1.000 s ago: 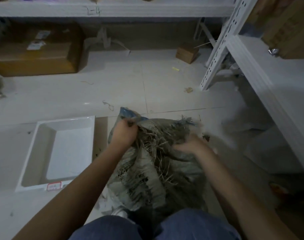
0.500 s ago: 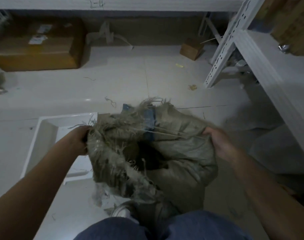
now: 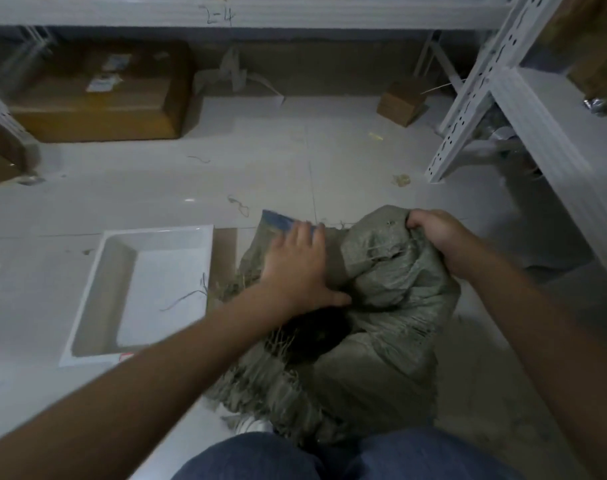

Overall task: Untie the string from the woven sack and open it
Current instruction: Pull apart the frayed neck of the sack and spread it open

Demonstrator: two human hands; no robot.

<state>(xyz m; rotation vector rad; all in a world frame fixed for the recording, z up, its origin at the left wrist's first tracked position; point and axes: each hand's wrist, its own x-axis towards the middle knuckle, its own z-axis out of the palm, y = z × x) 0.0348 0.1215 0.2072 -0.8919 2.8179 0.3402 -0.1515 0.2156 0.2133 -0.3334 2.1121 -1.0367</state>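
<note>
Left hand point(image 3: 297, 268) flat on woven sack point(image 3: 392, 306), right hand point(image 3: 437, 233) gripping its edge — mouth open

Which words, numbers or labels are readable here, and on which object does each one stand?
"2-4", handwritten on the front edge of the white shelf; the last digit is uncertain.
Labels on the cardboard box: too blurred to read.
Red and white sticker on the white tray rim: too small to read.
Woven sack: no readable print shows.
</note>
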